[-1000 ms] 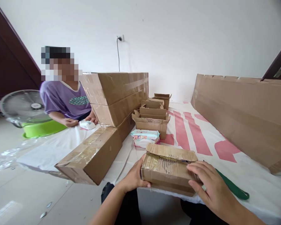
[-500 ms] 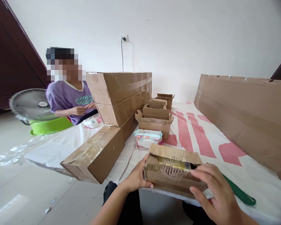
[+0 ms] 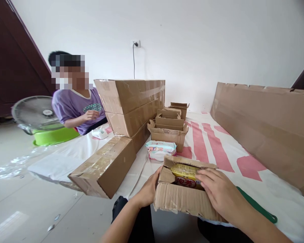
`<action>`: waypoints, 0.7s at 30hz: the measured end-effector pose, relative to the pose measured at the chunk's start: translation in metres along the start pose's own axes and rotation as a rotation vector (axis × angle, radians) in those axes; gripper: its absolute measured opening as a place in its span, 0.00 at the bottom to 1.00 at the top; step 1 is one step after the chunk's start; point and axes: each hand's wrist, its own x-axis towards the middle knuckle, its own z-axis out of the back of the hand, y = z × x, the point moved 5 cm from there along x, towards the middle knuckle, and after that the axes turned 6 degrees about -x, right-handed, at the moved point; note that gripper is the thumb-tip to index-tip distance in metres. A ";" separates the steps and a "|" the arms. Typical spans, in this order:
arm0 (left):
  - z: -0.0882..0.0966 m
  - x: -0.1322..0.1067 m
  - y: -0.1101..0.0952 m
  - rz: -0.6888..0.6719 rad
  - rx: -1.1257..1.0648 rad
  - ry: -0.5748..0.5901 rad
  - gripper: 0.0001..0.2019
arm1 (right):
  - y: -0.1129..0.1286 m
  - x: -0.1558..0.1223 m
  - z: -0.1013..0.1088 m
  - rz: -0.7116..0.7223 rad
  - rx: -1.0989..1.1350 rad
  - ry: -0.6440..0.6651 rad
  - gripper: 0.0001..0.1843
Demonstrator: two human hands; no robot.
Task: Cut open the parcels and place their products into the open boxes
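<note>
A worn cardboard box (image 3: 184,200) sits at the near edge of the cloth-covered table, its top open and its front flap folded down towards me. My left hand (image 3: 149,189) grips the box by its left end. Inside lies a yellow printed packet (image 3: 184,172) with a red label. My right hand (image 3: 218,190) reaches over the right part of the opening, fingers bent onto the packet; its thumb is hidden. Just behind the box is a pale blue and white pack of wipes (image 3: 160,150).
Taped cartons (image 3: 131,98) are stacked on the left, one lower carton (image 3: 103,165) jutting towards me. Open small boxes (image 3: 168,135) stand in a row behind the wipes. A green strap-like item (image 3: 258,204) lies right, below a long cardboard panel (image 3: 263,128). A person (image 3: 78,108) sits at left.
The front flap has come down towards me, showing more of the yellow packet. My right hand has moved from the box's right front edge onto the opening. My left hand keeps its grip.
</note>
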 end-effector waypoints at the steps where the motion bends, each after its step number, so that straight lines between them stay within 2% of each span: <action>1: 0.000 -0.001 0.002 0.004 0.002 -0.003 0.50 | -0.006 0.002 -0.003 -0.017 -0.019 0.023 0.17; 3: 0.000 -0.002 0.008 0.005 0.012 -0.005 0.49 | -0.016 0.007 -0.008 -0.055 -0.036 0.091 0.17; 7: 0.000 -0.003 0.015 -0.003 0.034 -0.004 0.46 | -0.021 0.015 -0.012 -0.088 -0.054 0.195 0.30; 13: 0.000 -0.005 0.005 -0.026 -0.007 -0.017 0.45 | -0.013 0.027 -0.015 -0.138 -0.020 0.277 0.17; 17: 0.001 -0.007 0.000 -0.023 -0.099 -0.024 0.50 | -0.021 0.031 -0.006 -0.226 0.283 0.201 0.21; 21: 0.016 -0.008 0.001 -0.030 -0.087 -0.059 0.57 | -0.040 0.039 0.019 -0.409 0.736 0.048 0.28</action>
